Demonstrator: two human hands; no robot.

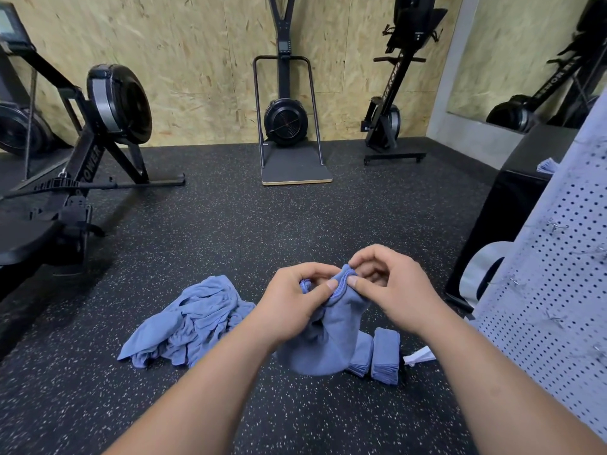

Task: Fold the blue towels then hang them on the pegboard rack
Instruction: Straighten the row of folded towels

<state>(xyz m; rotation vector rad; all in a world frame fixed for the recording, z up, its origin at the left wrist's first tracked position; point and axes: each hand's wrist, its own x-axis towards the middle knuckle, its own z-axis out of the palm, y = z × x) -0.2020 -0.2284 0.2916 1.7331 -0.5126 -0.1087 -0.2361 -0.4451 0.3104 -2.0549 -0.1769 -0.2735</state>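
Blue towel held up over speckled black rubber floor, centre of view, gripped by both hands at its hemmed top edge; rest of cloth hangs down loosely between the forearms. Left hand: fingers curled shut, thumb & forefinger pinching the hem from the left side. Right hand: thumb pressed on the hem just beside the left thumb, other fingers bent inward over the same edge; both thumbs nearly touching.

Loose pile of blue towels lies crumpled on floor to the left of the held one, unfolded. Folded stack of blue towels sits on floor just right of & partly behind the hanging cloth, edges upright. White scrap beside that stack; what it is, can't tell.

Pegboard rack: pale perforated panel along right edge of view, w/ a few metal hooks sticking out; no towel seen on the hooks in view. Black box stands behind the panel.

Background: rowing machine at left, ski-type trainer centre against chipboard wall, another rower stored upright at right.
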